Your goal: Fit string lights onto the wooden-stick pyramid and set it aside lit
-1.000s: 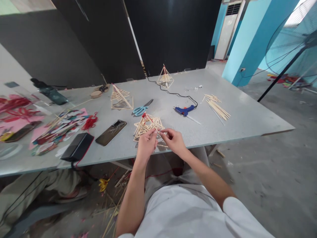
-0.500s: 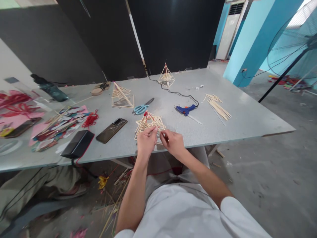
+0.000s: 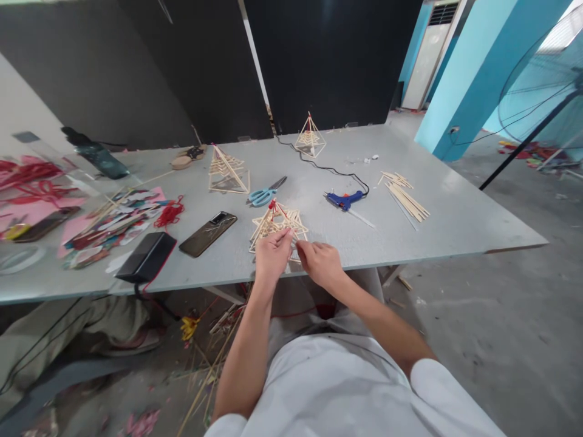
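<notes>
A star-shaped frame of thin wooden sticks (image 3: pixel 297 220), red at its peak, stands near the table's front edge. My left hand (image 3: pixel 272 255) pinches its near side, thumb and forefinger closed on a stick. Just to the right, my right hand (image 3: pixel 321 262) is closed at the same near side, fingertips almost meeting the left ones. What the right fingers hold is too small and hidden to make out. Behind the frame lie scissors with light blue handles (image 3: pixel 262 196), and to the right a blue glue gun (image 3: pixel 345 199) with a glue stick in its back.
Two stick pyramids (image 3: pixel 229 172) (image 3: pixel 310 138) stand farther back. Loose sticks (image 3: pixel 411 201) lie at right. A phone (image 3: pixel 208 234), black box (image 3: pixel 146 257), red yarn (image 3: pixel 169 213) and mixed scraps (image 3: pixel 119 226) are at left. A black cord (image 3: pixel 328 169) runs back from the glue gun.
The view has shifted slightly, so the table's things sit a little farther right. Both hands stay at the frame's near side, with only slight finger movement.
</notes>
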### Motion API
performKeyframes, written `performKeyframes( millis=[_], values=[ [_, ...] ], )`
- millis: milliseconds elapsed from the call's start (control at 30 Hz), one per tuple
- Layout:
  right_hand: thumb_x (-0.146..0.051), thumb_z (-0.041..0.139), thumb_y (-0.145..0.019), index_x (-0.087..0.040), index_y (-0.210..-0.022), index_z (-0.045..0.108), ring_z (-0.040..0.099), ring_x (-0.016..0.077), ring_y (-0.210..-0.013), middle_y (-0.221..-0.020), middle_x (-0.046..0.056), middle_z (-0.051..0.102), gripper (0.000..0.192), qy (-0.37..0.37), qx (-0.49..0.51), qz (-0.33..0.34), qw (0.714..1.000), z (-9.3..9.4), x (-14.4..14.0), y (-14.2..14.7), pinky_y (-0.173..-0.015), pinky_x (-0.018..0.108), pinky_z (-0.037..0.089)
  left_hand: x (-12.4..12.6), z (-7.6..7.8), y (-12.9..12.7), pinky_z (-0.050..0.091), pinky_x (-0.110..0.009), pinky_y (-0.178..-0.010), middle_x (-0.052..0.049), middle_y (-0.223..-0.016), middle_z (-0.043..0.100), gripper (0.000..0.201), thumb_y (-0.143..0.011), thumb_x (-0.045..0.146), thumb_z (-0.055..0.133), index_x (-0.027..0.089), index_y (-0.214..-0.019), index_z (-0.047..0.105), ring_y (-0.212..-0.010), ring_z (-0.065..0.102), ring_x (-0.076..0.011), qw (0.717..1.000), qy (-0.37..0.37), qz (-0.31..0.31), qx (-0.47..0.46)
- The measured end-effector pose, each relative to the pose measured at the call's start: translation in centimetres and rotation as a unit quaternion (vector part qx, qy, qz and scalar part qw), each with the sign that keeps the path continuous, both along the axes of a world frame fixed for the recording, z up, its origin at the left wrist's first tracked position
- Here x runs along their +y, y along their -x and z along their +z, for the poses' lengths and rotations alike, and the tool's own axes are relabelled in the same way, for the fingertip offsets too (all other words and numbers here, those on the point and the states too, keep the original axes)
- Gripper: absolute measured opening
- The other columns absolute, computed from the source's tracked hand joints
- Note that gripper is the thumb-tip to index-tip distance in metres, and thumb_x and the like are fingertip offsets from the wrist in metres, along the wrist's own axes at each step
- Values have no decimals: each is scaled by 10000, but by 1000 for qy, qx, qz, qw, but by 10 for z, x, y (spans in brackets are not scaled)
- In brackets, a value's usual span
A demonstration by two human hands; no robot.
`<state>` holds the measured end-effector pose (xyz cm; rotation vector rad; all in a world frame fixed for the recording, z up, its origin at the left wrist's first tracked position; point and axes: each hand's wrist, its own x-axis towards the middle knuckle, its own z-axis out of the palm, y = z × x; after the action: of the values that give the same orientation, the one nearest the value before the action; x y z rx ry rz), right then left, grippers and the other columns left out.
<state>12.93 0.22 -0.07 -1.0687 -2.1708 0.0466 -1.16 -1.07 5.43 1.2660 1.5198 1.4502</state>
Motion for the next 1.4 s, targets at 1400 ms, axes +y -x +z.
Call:
performKeyframes(
  millis=[1400],
  values=[
    [-270,523,-1090,-127,-1194,681,731,257,-951,-1053,169,789,237,95,-192,62,975,25,14,-56,-730,311,416,-32,-47,-22,386,-251,-587,100,-465,447,607,-853,558,718,76,-1207,817,-503,380,-123,996,30,38,80]
  ],
)
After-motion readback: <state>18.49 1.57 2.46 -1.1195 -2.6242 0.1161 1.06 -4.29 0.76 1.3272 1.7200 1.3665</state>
